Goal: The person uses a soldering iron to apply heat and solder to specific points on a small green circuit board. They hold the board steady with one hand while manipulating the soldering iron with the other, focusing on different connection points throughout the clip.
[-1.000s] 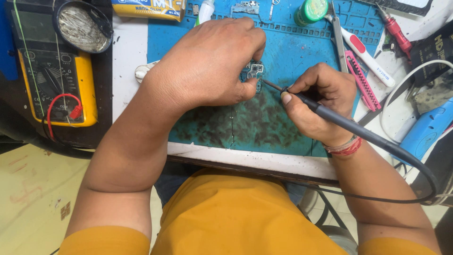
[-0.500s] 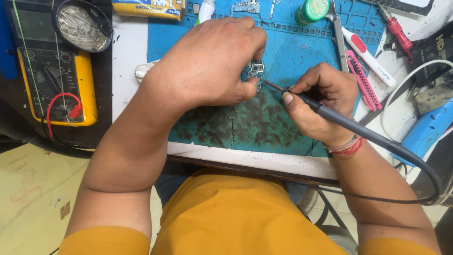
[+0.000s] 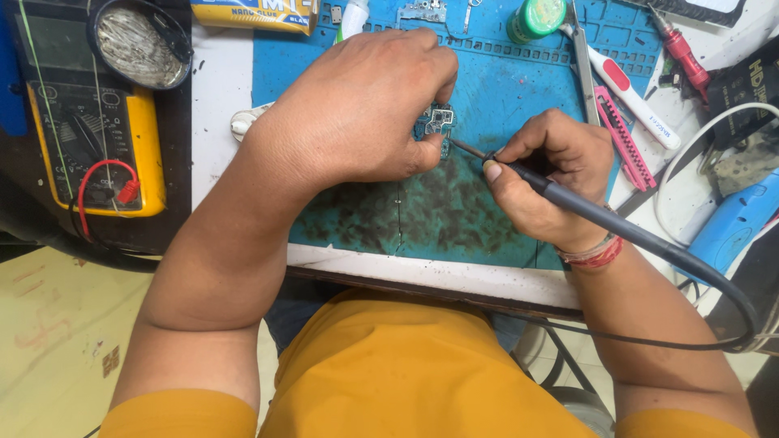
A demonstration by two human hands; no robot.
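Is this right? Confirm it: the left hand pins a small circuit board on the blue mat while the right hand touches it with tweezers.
Not quite. In the head view the right hand holds a corded soldering iron, not tweezers. The rest stands: the left hand pins the small circuit board on the blue mat.

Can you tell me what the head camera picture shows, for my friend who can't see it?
The person's left hand holds a small circuit board on a stained blue work mat, while the right hand touches a black soldering iron to it. A yellow multimeter lies to the left.
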